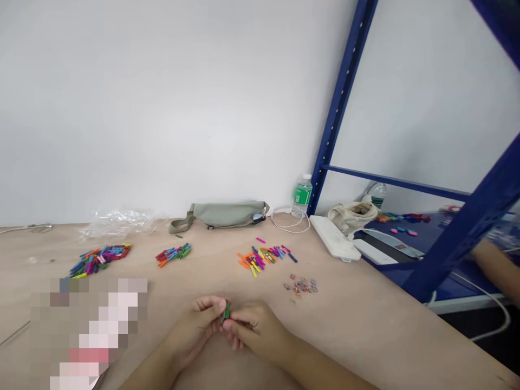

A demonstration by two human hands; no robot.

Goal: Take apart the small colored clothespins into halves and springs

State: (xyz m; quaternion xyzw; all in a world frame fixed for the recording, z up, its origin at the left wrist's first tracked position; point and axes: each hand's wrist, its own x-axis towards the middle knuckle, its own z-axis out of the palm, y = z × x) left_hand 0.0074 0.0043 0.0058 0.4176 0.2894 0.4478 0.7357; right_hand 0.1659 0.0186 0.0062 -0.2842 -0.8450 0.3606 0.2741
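Two hands closed: left hand point(195, 325) and right hand point(258, 330) pinch one green clothespin point(226, 312) over the tan tabletop point(365, 325). Ahead lie loose coloured clothespin halves point(264, 259), small rings point(300, 287); assembled clothespins point(99, 260) sit further left.

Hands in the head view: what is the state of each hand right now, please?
Left hand: closed, holding the green clothespin.
Right hand: closed, also on the clothespin.
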